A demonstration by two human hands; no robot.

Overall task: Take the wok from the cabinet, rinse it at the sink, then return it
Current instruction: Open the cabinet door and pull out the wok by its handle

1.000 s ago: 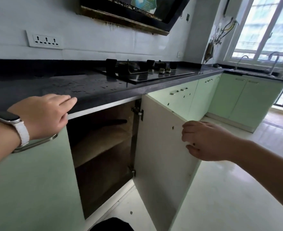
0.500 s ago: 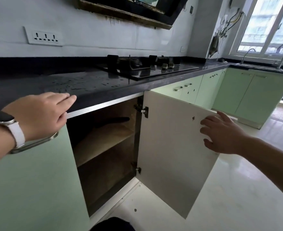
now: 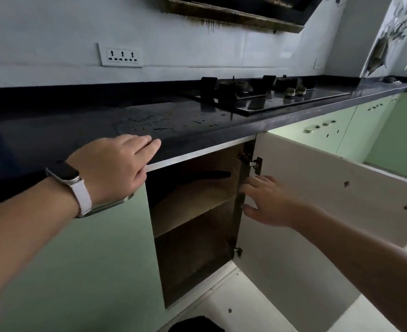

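Observation:
The cabinet (image 3: pixel 193 226) under the dark countertop stands wide open, its white door (image 3: pixel 317 212) swung out to the right. On the upper shelf a black wok handle (image 3: pixel 212 174) pokes out of the shadow; the pan itself is mostly hidden in the dark. My right hand (image 3: pixel 264 200) is at the cabinet's right edge by the hinge side, fingers spread, holding nothing. My left hand (image 3: pixel 116 166), with a watch on the wrist, rests flat on the countertop edge (image 3: pixel 197 137) above the closed left door.
A black gas hob (image 3: pixel 257 94) sits on the counter to the right. Pale green cabinet fronts (image 3: pixel 329 130) run along towards the corner. A metal bar handle (image 3: pixel 106 207) is on the left door. White floor lies below. A socket strip (image 3: pixel 121 56) is on the wall.
The door has swung fully open. My right hand has left the door's edge and moved left to the cabinet opening. The view has shifted closer and leftward; my left hand stays put.

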